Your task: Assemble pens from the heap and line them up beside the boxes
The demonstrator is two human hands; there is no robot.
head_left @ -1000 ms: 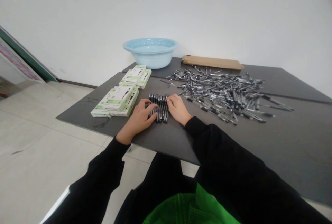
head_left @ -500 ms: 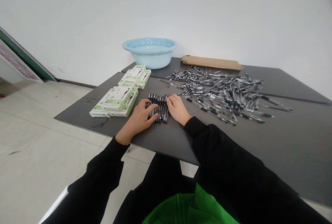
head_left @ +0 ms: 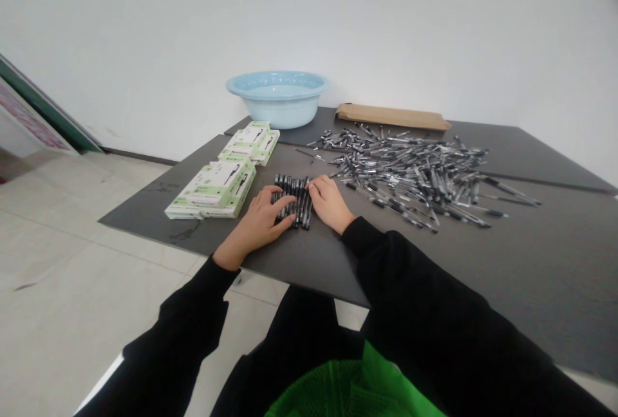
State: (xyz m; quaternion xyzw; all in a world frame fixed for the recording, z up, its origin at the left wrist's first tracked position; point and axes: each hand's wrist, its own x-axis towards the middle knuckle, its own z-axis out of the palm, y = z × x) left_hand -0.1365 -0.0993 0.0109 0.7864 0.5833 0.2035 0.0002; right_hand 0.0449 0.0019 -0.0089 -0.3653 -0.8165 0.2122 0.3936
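Row of black pens (head_left: 292, 193) lying side by side near the front edge of the dark worktop (head_left: 531, 262), pressed between two flat hands. Left hand (head_left: 261, 217) open, fingers resting on the row's left side; right hand (head_left: 329, 203) open, fingertips touching its right side. Green-and-white boxes (head_left: 215, 188) just left, loose pen pile (head_left: 415, 169) to the right, blue basin (head_left: 279, 98) at the far edge

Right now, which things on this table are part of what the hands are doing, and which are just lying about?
In hand:
left hand and right hand, both resting on the row of pens
loose pen pile
green-and-white boxes

Lying about:
blue basin
brown envelope
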